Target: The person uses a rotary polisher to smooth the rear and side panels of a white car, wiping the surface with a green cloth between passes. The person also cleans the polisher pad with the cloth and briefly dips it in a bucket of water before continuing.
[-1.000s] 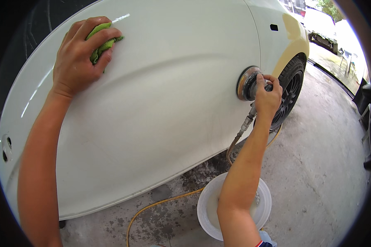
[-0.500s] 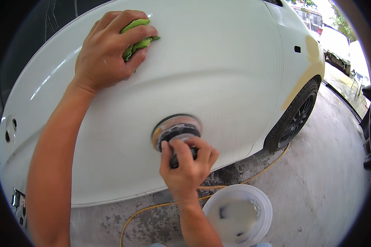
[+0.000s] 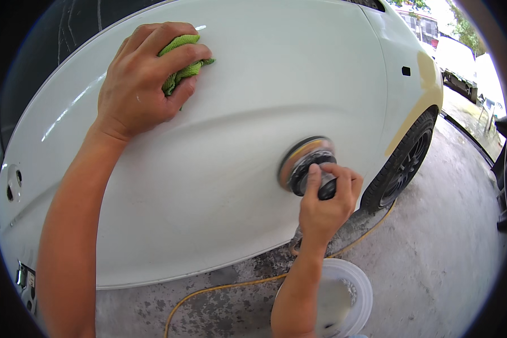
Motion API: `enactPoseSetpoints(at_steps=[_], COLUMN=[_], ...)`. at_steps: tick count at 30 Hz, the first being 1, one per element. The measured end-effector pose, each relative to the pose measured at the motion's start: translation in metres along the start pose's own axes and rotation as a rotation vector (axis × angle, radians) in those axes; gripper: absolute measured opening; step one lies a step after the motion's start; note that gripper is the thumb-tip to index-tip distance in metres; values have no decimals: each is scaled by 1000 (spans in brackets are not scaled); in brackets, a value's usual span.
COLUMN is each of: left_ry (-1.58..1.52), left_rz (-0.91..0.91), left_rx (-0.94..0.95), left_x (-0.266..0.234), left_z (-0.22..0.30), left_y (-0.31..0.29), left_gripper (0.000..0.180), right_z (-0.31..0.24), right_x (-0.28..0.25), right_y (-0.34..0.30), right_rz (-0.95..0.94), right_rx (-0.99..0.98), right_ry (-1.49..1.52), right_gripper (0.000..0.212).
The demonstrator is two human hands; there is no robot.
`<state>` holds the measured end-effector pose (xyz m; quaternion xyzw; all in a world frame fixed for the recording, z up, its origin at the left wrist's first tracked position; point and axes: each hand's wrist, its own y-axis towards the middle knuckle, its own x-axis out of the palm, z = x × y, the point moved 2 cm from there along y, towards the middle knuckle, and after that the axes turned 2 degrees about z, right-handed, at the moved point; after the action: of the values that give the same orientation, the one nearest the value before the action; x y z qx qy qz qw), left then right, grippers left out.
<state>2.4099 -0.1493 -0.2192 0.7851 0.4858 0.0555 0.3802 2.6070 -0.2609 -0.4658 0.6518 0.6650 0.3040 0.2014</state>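
A white car door (image 3: 208,186) fills most of the view. High on it, my left hand (image 3: 135,84) is closed around a crumpled green cloth (image 3: 180,42), resting against the panel. My right hand (image 3: 331,205) grips a round orbital sander (image 3: 308,163) by its black body. The sander's disc lies against the lower right part of the door, below the raised crease, and looks smeared by motion. My fingers hide part of its body.
Below the door, a white bucket (image 3: 368,298) of cloudy liquid stands on the wet-spotted concrete floor (image 3: 428,253), partly behind my right forearm. A yellow hose (image 3: 231,282) curves across the ground. To the right are a black wheel (image 3: 408,160) and a beige fender patch (image 3: 432,67).
My right hand has moved the sander to the right and slightly up across the door. The left hand with the cloth has shifted slightly down and left in the view.
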Motion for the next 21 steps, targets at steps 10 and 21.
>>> enactPoseSetpoints(at_steps=[10,21], left_ry=[6,-57], left_rz=[37,-28], left_rx=[-2,84], left_x=[3,-4], left_z=[1,0], left_y=[0,0], left_gripper=[34,34], right_z=[112,-49], right_x=[-20,0], right_y=[97,-47], right_rz=[152,-125], right_rx=[280,-116], right_ry=[-123,38], right_gripper=[26,27])
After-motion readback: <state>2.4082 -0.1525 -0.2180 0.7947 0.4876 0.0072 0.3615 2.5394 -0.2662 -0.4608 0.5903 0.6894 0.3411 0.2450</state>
